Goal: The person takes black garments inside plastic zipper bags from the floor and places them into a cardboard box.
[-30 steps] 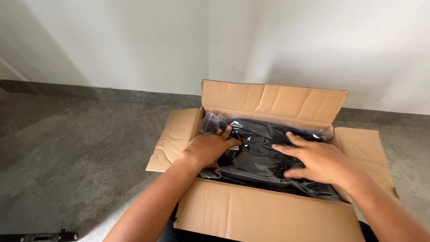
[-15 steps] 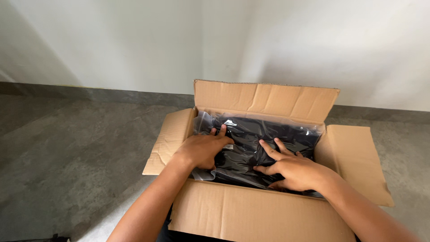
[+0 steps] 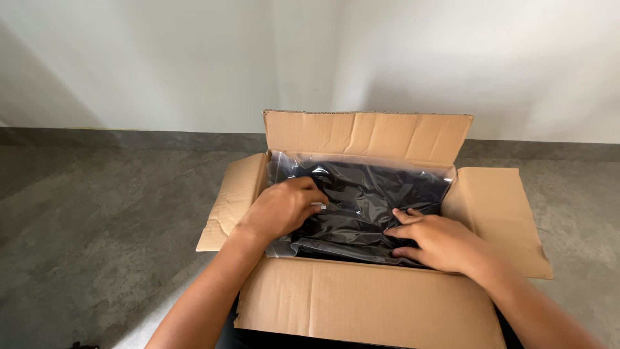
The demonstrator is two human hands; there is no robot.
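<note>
An open brown cardboard box (image 3: 361,304) stands on the floor with all its flaps folded out. Inside lies a black item wrapped in a clear plastic bag (image 3: 381,187) that fills the box. My left hand (image 3: 281,207) rests on the bag's left side, fingers curled against the plastic. My right hand (image 3: 439,240) lies on the bag near the box's front wall, fingers spread and pressing at the bag's front edge. Whether either hand has a real grip on the plastic is unclear.
The box sits on a grey concrete floor (image 3: 103,220) close to a white wall (image 3: 161,58) with a dark skirting strip. The side flaps (image 3: 497,213) stick out to the left and right of the box.
My right hand has slid from the bag's right middle down toward the front edge. My left hand has shifted slightly and curled its fingers. The view has moved closer to the box.
</note>
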